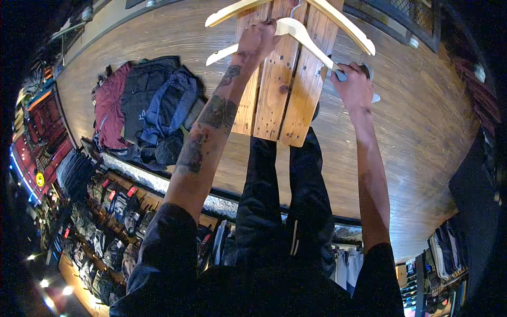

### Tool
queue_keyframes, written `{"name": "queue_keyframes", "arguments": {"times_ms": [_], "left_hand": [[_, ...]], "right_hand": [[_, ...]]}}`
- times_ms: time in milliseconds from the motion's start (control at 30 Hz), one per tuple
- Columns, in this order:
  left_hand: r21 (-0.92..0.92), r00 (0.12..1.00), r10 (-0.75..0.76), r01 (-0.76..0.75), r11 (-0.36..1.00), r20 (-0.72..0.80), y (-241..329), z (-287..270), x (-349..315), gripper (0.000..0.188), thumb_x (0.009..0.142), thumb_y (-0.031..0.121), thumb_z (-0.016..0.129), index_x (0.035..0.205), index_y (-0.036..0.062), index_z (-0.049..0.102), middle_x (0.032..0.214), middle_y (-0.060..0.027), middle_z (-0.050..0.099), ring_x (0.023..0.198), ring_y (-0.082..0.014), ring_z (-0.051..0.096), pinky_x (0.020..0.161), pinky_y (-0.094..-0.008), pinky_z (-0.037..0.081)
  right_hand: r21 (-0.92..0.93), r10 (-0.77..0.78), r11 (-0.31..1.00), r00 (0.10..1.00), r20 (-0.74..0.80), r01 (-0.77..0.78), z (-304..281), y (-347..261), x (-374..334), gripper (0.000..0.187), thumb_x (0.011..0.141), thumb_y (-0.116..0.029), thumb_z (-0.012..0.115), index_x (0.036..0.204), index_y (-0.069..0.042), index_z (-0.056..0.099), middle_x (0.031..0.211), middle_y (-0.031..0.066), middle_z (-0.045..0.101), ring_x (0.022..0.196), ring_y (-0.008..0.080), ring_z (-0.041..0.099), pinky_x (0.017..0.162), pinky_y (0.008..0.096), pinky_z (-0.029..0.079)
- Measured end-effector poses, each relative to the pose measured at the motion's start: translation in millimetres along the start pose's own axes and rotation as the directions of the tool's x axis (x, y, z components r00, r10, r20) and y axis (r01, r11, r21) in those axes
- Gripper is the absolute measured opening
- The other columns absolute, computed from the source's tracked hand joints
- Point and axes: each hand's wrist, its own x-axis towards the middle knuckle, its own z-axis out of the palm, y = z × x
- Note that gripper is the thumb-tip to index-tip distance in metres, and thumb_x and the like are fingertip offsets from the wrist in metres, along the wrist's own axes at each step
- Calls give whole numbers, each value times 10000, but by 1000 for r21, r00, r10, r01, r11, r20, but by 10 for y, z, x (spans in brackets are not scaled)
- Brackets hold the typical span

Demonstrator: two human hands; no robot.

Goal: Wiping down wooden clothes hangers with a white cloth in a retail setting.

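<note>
Dark trousers [285, 195] hang long and limp below both hands, soft and probably light, draped over a slatted wooden desk [280, 90]; they look best taken at the waistband, which is hidden here. A pale wooden hanger [301, 34], stiff and smooth, spans the hands: the left hand [257, 43] is closed around its middle near the hook, the right hand [353, 87] is closed on its arm end. Another hanger [338, 18] lies just beyond. Well left, folded clothes [145, 105] are heaped on the floor.
</note>
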Motion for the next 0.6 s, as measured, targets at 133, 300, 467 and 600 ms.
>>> {"name": "queue_keyframes", "arguments": {"times_ms": [133,300,467,600], "left_hand": [[-27,993,-87,89,996,78,417,-2,94,429,868,343,682,1158,33,623,1039,-185,693,947,-410,676,768,-504,573],[-63,999,-5,2,998,-42,319,-50,26,376,879,242,633,1189,31,605,1034,-185,690,924,-418,672,747,-502,567],[47,971,-126,119,992,203,228,-7,-6,508,902,270,670,1329,34,529,1180,-215,656,1047,-397,659,896,-463,560],[-16,987,64,-67,998,-149,183,50,-69,241,862,115,550,1083,38,606,922,-215,675,837,-416,682,703,-507,570]], "right_hand": [[-115,23,993,999,30,-19,-8,192,-32,321,800,-363,753,1056,-170,750,1063,47,701,983,300,674,810,438,575],[-285,21,959,997,70,0,-6,-3,-12,330,803,-385,756,1039,-156,730,1041,51,716,972,271,692,786,426,591],[-357,119,933,977,179,-48,38,-99,17,292,829,-344,731,1054,-158,724,970,106,743,946,299,718,778,439,597],[-393,107,919,974,200,-21,87,-128,91,243,839,-297,705,1016,-134,740,979,119,743,924,292,726,759,431,601]]}}
